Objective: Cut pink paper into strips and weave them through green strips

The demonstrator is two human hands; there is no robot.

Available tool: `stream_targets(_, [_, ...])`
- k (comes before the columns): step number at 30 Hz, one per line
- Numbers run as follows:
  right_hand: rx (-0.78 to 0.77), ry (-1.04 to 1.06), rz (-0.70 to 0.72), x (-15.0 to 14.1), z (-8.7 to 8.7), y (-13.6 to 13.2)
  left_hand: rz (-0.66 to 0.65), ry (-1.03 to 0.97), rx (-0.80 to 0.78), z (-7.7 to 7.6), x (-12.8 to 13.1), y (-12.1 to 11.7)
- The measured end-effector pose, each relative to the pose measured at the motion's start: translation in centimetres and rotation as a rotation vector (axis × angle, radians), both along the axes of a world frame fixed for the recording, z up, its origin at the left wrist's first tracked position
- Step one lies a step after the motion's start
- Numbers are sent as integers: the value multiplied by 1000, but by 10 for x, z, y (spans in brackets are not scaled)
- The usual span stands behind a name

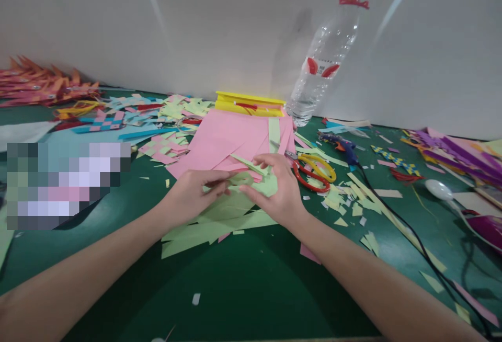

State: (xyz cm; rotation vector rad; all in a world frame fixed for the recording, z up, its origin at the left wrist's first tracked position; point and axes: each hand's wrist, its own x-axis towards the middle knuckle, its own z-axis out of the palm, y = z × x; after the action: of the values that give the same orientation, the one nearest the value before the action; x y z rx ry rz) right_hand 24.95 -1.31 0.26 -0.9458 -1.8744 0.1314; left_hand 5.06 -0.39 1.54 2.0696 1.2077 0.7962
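Note:
Over the middle of the table, my left hand [192, 195] is closed, its thumb and fingers pinching a curled light green paper strip [240, 179]. Close by on the right is my right hand [279, 190], its fingers curved and its thumb apart from them. Its thumb tip is near the strip's end; whether it touches it I cannot tell. Light green paper sheets [188, 235] lie beneath both hands. Behind them are pink paper sheets [223, 133], with more green strips on top. Red-handled scissors [314, 181] and a yellow-handled pair [323, 164] rest beside my right hand.
A clear plastic bottle [325, 44] leans against the wall behind a yellow folder [251, 104]. On the right lie a blue glue gun [341, 146] with a black cord, a white spoon [439, 189] and paper scraps. Woven paper pieces [104, 122] and an orange folded-paper piece [43, 86] sit left.

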Motion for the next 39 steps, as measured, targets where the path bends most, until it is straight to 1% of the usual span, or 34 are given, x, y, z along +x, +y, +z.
stream_targets(2, [-112,-5,18,1,-2,3,-26,68,57,-1,0,-1])
stream_targets(4, [-192,-25,47,1,-3,5,-49,105,89,-3,0,0])
stream_targets(6, [-228,-19,61,1,-4,7,-49,99,96,-4,0,1])
stream_targets(8, [-229,26,49,2,-4,9,-33,63,80,-4,-1,2])
stream_targets(11, [-246,110,9,4,-5,10,3,24,6,-4,-2,3])
stream_targets(14, [-306,172,-29,6,-6,12,49,4,-83,-3,-2,4])
stream_targets(17, [-345,203,-32,8,-6,13,84,-72,-184,-2,-2,5])
stream_targets(19, [-346,218,-33,8,-6,13,101,-121,-238,-2,-2,5])
stream_targets(23, [-327,227,-46,7,-4,12,113,-175,-273,-4,-4,7])
stream_targets(39, [-233,232,-82,7,-4,12,124,-207,-266,-5,-4,7])
